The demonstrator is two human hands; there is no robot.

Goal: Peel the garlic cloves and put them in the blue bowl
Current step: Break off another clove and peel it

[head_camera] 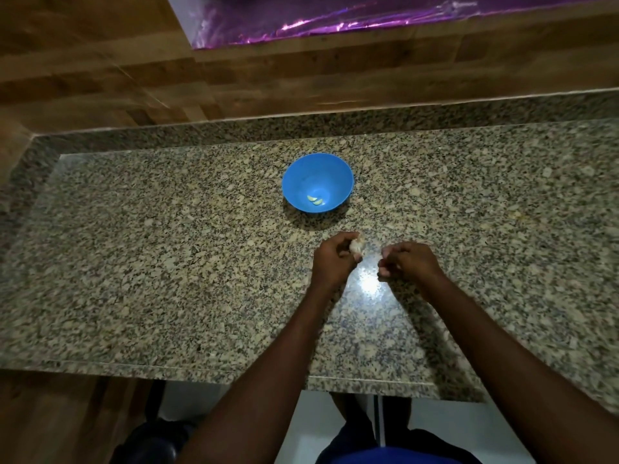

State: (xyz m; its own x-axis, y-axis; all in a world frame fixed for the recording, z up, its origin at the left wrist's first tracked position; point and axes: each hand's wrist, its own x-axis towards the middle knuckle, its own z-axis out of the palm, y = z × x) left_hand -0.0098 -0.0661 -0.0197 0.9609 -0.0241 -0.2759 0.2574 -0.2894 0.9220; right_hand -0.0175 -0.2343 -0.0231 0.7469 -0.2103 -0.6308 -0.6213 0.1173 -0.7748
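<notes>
Two peeled cloves (316, 200) already sit at the bottom of the blue bowl (317, 182), mid-frame on the granite counter (134, 246); more to go, I'd judge. Going left to right: left part of the counter shows just speckled stone, wood panelling behind it along the top of the frame. Bowl sits just above the hands, near but not touching them, likely parked there so a finished clove is a short drop away. Below it, the left hand (331, 259) has its fingers curled round a pale, papery garlic piece (357, 246) that pokes out of the top right of the fist toward the other hand; whether it's one clove or a cluster I can't tell, too blurred. Held that way, the exposed end faces the peeling hand. The right hand (407, 261) is just beside it, apart by a small gap, fingers curled with the tips bunched toward the garlic; it may be pinching a scrap of skin, but I can't tell whether it holds anything. Both hands hover over a bright glare spot on the counter. Looks like a mid-peel step: one hand anchors, the other strips skin.
</notes>
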